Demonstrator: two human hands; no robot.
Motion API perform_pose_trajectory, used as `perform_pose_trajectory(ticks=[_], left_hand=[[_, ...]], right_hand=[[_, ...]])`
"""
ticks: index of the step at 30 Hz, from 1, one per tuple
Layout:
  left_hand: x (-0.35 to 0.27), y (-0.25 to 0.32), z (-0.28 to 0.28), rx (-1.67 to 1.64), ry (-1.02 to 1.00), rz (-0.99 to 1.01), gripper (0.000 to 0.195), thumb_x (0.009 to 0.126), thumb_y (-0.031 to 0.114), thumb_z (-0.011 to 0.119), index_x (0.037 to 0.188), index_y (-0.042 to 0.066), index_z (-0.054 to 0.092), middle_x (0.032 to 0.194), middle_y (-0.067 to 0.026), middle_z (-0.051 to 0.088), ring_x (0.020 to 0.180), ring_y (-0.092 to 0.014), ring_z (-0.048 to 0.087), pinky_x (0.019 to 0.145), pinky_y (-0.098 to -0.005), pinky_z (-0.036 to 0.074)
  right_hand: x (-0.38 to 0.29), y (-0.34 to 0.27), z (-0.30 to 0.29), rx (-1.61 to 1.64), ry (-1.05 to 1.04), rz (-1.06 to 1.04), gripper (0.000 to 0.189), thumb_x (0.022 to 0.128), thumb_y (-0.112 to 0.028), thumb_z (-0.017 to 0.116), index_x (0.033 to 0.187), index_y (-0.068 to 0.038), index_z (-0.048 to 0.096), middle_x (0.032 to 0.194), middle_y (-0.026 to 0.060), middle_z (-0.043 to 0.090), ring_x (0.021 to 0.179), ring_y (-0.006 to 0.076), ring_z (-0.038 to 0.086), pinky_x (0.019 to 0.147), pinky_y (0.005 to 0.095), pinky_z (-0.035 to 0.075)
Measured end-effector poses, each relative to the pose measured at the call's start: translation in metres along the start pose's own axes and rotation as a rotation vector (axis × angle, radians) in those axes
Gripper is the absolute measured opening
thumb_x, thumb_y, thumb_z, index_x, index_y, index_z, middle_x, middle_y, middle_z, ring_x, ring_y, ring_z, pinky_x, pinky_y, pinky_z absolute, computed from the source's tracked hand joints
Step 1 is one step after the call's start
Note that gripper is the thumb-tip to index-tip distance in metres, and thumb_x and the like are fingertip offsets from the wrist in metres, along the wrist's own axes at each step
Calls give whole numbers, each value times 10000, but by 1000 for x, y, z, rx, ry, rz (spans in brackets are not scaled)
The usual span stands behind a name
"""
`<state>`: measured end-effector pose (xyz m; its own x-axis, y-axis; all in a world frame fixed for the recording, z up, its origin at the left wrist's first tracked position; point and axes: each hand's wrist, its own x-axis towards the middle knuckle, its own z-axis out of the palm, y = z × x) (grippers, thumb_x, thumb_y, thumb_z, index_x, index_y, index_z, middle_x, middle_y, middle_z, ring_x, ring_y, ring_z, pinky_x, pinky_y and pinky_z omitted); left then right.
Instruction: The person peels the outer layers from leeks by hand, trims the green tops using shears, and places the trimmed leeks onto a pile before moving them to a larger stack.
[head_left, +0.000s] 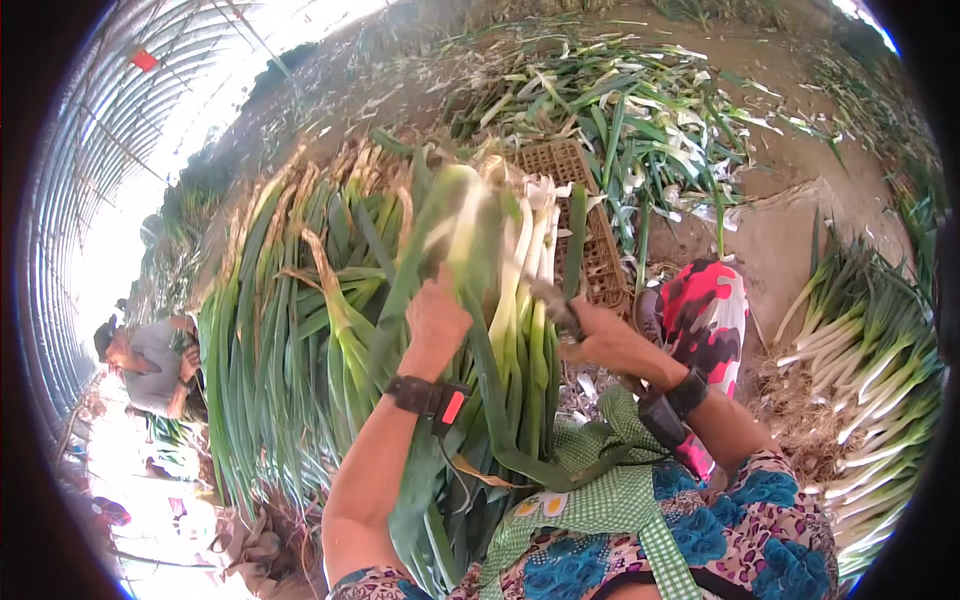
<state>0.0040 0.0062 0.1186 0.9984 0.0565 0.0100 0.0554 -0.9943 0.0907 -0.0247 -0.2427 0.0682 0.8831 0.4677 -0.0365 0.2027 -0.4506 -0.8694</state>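
My left hand (439, 319) grips a large green onion (463, 217) whose upper part is blurred by motion. To its right, my right hand (611, 334) is closed around a knife (553, 304). The blade points up and left towards the onions and is also blurred. Beneath my hands, several peeled green onions (536, 247) with pale stalks lie side by side. Left of them spreads a thick heap of untrimmed green onions (270, 300) with brown, dry outer leaves. One long leaf (491, 405) bends down towards my green checked apron (592, 495).
A brown plastic crate (600, 247) stands beyond the peeled stalks. Loose leaf scraps (637, 127) are piled on the soil behind it. More green onions (862, 352) with white stalks lie at the right. Another person (150, 364) is at the left.
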Motion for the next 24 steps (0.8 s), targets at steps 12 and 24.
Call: perform_pose_trajectory(ticks=[12,24], left_hand=[[-1,50,76,112,112,153,667,676,28,644,1293,24,391,944,-171,521,839,-321,569,681,-413,483],[-3,52,66,61,-36,65,835,596,95,757,1332,57,364,1004,-168,524,913,-343,557,772,-421,465]], right_hand=[[47,44,2,19,73,251,531,677,-304,628,948,131,487,923,338,566,917,446,561,785,436,446],[138,111,8,-59,123,116,412,717,-290,609,909,74,590,990,317,541,927,412,552,783,408,447]])
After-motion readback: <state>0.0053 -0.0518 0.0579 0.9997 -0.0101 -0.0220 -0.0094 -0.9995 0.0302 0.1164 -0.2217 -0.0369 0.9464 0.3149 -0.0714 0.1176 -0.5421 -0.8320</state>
